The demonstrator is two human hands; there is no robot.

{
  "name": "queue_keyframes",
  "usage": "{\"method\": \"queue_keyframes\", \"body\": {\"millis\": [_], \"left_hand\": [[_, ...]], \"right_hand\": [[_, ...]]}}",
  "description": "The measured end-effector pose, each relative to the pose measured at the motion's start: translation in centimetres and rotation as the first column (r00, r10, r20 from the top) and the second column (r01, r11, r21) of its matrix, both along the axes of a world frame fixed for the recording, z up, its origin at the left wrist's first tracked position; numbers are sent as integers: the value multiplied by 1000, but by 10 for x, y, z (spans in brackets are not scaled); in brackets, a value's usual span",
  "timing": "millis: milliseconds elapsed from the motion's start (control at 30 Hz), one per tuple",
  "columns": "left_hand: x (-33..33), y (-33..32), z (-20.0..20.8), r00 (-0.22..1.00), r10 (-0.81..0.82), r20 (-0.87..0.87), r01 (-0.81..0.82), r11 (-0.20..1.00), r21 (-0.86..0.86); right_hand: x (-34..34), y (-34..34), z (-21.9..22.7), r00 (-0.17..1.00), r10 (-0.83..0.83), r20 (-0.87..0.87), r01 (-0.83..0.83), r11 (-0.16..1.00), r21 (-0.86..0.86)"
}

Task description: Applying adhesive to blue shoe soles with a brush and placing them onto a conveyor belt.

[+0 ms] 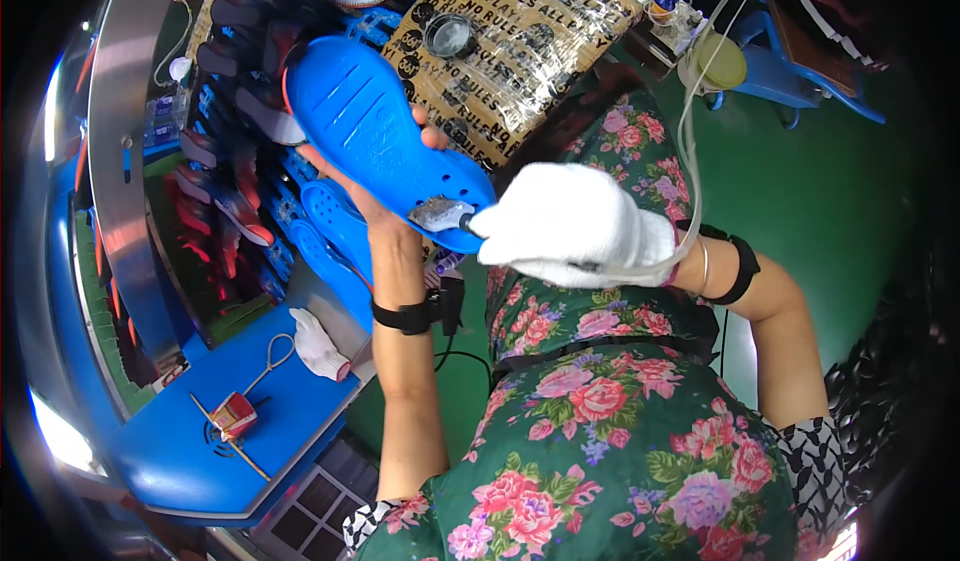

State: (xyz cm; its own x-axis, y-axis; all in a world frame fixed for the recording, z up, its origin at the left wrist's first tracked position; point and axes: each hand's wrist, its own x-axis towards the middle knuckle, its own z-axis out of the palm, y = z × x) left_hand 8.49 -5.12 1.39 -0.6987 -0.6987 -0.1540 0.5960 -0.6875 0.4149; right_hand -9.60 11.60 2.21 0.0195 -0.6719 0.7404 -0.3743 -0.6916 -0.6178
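My bare left hand (368, 199) is wrapped under a blue sole-shaped shoe form (362, 121), fingertips showing over its right edge. The form is tilted, with shallow grooves in its wide end and small holes near the narrow end. My right hand (565, 226), in a white knit glove, is closed round a small brush (440, 214) with a dark handle. The brush's flat, grey-brown head lies against the form's narrow end. Part of the form's surface looks wet and shiny.
Racks of dark shoe parts (265, 111) on blue forms stand left. A printed, tape-covered board (500, 51) with a small cup (450, 36) lies ahead. A pale hose (688, 131) hangs by my right wrist. A blue table (170, 441) holds a spare glove (318, 344).
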Motion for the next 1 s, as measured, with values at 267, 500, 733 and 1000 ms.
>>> {"method": "queue_keyframes", "body": {"millis": [267,500,733,1000], "left_hand": [[0,-20,3,909,-413,55,414,910,-11],[-13,-23,9,837,-533,126,527,846,79],[-22,-34,14,812,-513,279,516,854,70],[-39,-42,-27,991,-128,-39,114,958,-262]], "right_hand": [[-11,-8,3,973,175,149,-178,984,1],[0,-4,-7,947,244,-209,-258,965,-41],[-19,-22,5,951,297,83,-307,935,175],[-39,-13,14,504,-307,807,-320,802,505]]}}
